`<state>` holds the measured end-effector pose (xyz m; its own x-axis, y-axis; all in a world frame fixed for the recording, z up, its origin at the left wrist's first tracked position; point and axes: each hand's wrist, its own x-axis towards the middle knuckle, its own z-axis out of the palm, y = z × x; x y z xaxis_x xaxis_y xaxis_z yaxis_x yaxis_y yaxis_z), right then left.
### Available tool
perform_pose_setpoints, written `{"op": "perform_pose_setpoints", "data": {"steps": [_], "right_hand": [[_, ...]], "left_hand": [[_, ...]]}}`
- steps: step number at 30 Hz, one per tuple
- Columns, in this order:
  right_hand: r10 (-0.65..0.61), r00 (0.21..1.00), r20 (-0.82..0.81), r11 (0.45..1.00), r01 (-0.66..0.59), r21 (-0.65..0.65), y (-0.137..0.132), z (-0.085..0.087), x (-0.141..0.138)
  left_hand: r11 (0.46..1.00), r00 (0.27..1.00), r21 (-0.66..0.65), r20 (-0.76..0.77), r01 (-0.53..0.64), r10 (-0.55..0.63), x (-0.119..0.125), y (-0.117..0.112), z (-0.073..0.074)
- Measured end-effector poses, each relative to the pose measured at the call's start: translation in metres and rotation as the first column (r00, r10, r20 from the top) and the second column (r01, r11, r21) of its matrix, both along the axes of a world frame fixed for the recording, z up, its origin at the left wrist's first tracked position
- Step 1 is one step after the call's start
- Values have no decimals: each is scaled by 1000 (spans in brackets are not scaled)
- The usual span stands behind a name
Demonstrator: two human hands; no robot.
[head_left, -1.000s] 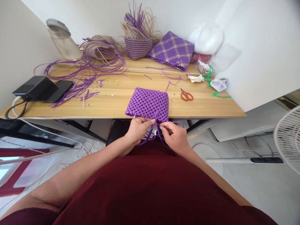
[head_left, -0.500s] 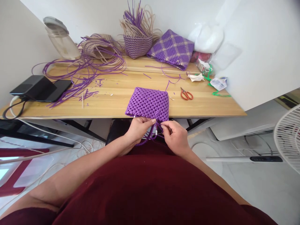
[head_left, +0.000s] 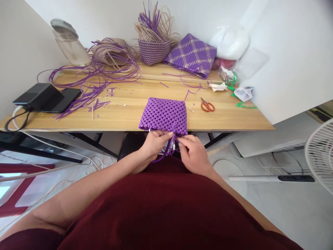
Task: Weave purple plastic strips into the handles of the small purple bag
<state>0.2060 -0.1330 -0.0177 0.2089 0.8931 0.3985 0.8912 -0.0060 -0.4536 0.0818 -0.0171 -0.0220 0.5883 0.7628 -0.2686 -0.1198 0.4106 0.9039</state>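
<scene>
A small purple woven bag (head_left: 164, 114) lies at the front edge of the table, its near rim overhanging toward me. My left hand (head_left: 156, 142) pinches that rim, thumb on top and the other fingers mostly hidden beneath. Just to the right, my right hand (head_left: 193, 152) is closed, thumb and forefinger pinching a thin purple strip close to the rim. Between the hands hang a braided purple handle (head_left: 161, 158) and loose strip ends, with a small white piece (head_left: 174, 146) among them.
Orange-handled scissors (head_left: 207, 105) lie right of the bag. Coiled purple strips (head_left: 104, 74) and cut scraps spread on the left, near a black device (head_left: 39, 97). Behind stand a part-woven basket (head_left: 153, 51), a checked purple bag (head_left: 194, 55) and a jar (head_left: 71, 45). A white fan (head_left: 322, 152) is at right.
My right hand has shifted slightly left and closer to the rim, its fingers nearer my left thumb. The left hand and the bag have hardly moved.
</scene>
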Motion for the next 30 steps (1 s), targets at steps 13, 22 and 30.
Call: {"op": "perform_pose_setpoints", "data": {"steps": [13, 22, 30], "right_hand": [[-35, 992, 119, 938, 73, -338, -2, 26, 1], [-95, 848, -521, 981, -11, -196, 6, 14, 2], [-127, 600, -789, 992, 55, -118, 11, -15, 0]], "left_hand": [[988, 998, 157, -65, 2, 8, 0, -4, -10], [972, 992, 236, -115, -14, 42, 9, -8, -5], [974, 980, 214, -199, 72, -29, 8, -1, 3]]}}
